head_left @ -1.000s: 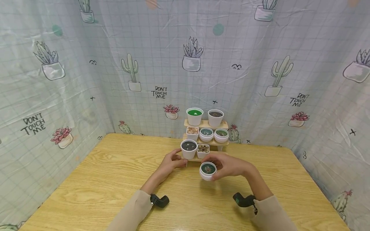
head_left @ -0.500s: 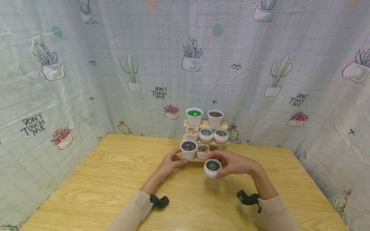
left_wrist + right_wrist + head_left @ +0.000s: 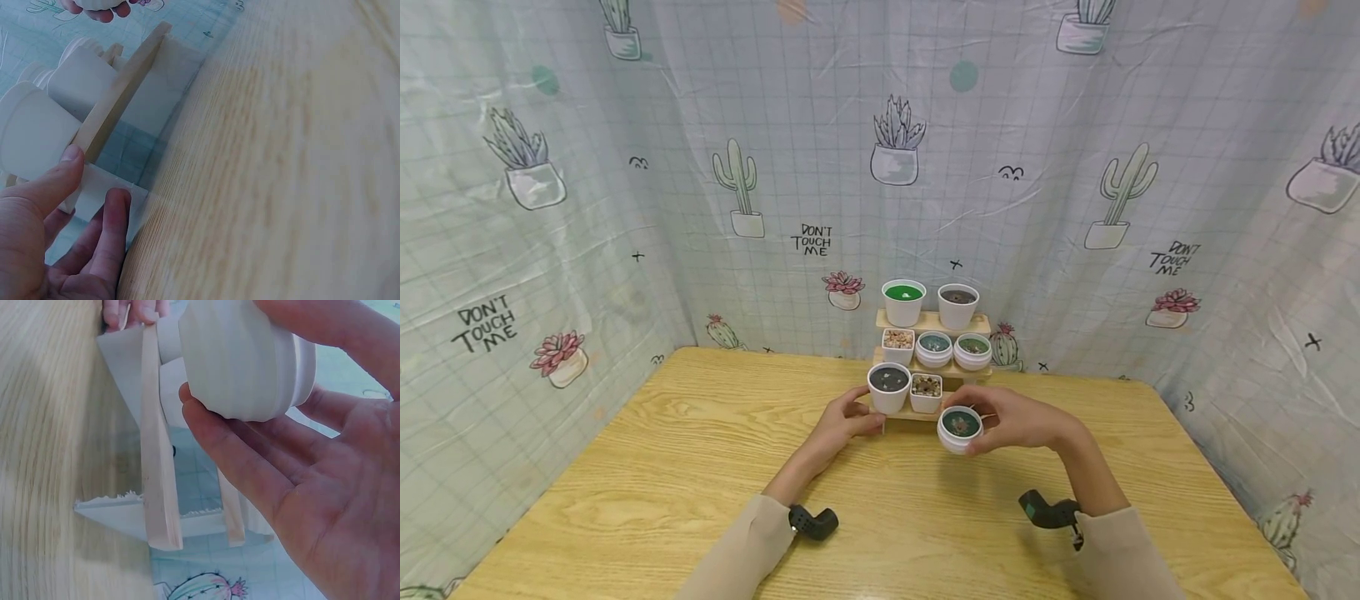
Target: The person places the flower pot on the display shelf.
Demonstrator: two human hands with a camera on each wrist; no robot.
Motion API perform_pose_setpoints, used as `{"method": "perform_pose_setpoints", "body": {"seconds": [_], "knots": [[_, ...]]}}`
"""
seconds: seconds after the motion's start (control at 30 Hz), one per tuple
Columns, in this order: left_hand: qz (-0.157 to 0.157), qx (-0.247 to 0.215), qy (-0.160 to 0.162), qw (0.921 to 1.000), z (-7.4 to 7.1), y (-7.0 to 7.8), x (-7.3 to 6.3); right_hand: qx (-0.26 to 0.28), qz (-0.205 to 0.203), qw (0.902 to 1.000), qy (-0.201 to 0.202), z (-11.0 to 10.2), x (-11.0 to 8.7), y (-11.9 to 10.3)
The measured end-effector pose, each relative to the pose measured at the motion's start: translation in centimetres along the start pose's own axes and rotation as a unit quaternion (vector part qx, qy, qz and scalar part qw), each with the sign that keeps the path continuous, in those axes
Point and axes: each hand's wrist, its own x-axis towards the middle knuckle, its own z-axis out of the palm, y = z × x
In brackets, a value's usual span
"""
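My right hand point(image 3: 1018, 419) grips a small round white pot point(image 3: 959, 427) with a dark green top, held tilted in front of the lowest shelf's right end. In the right wrist view, thumb and fingers wrap the ribbed pot point(image 3: 240, 362). My left hand point(image 3: 841, 421) holds the left end of a three-tier wooden plant stand point(image 3: 917, 416). Seen from the left wrist, the thumb lies on the front board point(image 3: 119, 103) and the fingers at the white side panel point(image 3: 100, 190). On the lowest tier stand a larger white pot point(image 3: 889, 396) with a dark grey top and a square pebble-topped pot point(image 3: 926, 393).
Two white pots, one green-topped point(image 3: 903, 307) and one brown-topped point(image 3: 958, 308), occupy the top tier. The middle tier bears a square pot point(image 3: 898, 345) and two round ones point(image 3: 934, 352) point(image 3: 972, 354). Behind the wooden table point(image 3: 700, 433) hangs a cactus-print curtain point(image 3: 820, 108).
My right hand has carried the round pot rightward and a little back toward the lowest shelf's right end. The left hand has stayed at the stand's left end.
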Motion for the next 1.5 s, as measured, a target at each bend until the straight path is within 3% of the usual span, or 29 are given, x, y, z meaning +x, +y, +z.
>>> {"method": "perform_pose_setpoints", "body": {"seconds": [0.3, 1.5], "knots": [[-0.001, 0.0, 0.001, 1.0, 0.0, 0.2, -0.2, -0.007, 0.022, 0.9996, 0.018, -0.5, -0.4, 0.2], [0.001, 0.002, 0.006, 1.0, -0.1, -0.2, 0.0, -0.021, 0.043, 0.9954, 0.083, -1.2, -0.5, 2.9]]}}
